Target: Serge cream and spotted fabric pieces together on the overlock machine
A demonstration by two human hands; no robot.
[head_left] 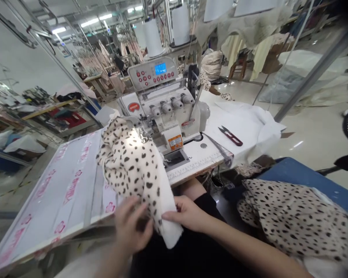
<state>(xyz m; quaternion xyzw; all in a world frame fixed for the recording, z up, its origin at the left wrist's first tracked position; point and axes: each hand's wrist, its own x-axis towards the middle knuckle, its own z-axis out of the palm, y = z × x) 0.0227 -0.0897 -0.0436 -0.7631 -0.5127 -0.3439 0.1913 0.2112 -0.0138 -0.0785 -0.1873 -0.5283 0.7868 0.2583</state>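
Note:
A cream fabric piece with dark spots [133, 166] lies under the lit presser foot of a white overlock sewing machine [168, 112], and its near end hangs over the table edge. My right hand [190, 214] pinches the plain white border at that end between thumb and fingers. Slightly blurred, my left hand [133, 226] is at the spotted side of the cloth, its fingers bent and apart. Whether its fingertips touch the fabric is hard to tell.
Thread snips [231, 136] lie right of the machine on white cloth [249, 119]. More spotted fabric [298, 216] rests on a blue surface [281, 170] at my right. The printed tabletop [55, 193] extends left. A metal post [313, 73] slants at the right; thread cones [153, 36] stand behind.

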